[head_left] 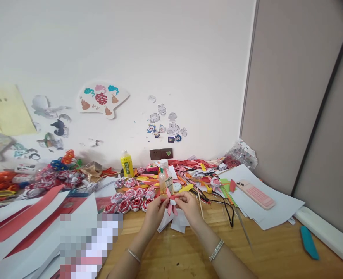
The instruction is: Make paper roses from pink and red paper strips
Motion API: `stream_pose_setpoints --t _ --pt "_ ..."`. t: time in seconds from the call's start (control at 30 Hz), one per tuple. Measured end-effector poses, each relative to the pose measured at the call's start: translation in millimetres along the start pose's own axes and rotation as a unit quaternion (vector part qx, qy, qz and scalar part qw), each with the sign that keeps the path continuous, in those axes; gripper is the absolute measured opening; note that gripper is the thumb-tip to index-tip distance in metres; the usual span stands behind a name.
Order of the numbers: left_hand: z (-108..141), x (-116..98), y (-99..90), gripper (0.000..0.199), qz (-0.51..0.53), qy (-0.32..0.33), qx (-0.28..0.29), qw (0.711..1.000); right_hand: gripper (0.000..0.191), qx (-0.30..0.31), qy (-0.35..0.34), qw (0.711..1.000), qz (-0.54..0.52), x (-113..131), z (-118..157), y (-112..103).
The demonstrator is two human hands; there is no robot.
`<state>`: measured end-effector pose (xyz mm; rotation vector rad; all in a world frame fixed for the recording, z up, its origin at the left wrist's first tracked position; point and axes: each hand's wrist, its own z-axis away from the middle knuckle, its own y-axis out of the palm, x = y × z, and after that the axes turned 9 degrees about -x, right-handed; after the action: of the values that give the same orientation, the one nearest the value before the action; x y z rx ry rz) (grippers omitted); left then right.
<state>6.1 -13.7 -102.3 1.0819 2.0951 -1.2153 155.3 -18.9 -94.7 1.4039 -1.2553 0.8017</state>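
Between my two hands, above the wooden table (214, 240), is a folded red and white paper piece (172, 207) with pointed strips sticking up and down. My left hand (157, 209) pinches its left side between thumb and fingers. On the other side, my right hand (190, 207) is closed on its right edge. Just behind the piece stands a clear bottle (164, 180) with a white cap. Several red and white paper roses (137, 204) lie in rows to the left of my left hand. White paper scraps (180, 221) rest on the table below my hands.
Red and white paper sheets (23, 232) cover the left side. A yellow bottle (127, 164) stands by the wall. To the right are a pink phone (255, 194) on white paper (271, 217), a black cord (232, 219) and a teal object (309, 242). Coloured strips pile up behind.
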Motion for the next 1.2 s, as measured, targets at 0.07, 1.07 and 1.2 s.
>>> stream_pose_setpoints --t 0.07,1.07,1.2 --pt "0.8 0.2 0.5 0.022 -0.003 -0.004 -0.004 1.000 0.025 0.002 -0.013 1.000 0.005 0.0 2.3 1.4" --pt "9.1 -7.7 3.1 0.035 0.067 0.061 -0.036 0.995 0.009 -0.017 -0.086 0.994 0.066 -4.5 -0.9 -3.5" --pt "1.6 -7.2 3.4 0.050 0.119 0.030 -0.052 0.991 0.008 -0.005 -0.092 0.993 0.077 -5.4 -2.1 -4.5"
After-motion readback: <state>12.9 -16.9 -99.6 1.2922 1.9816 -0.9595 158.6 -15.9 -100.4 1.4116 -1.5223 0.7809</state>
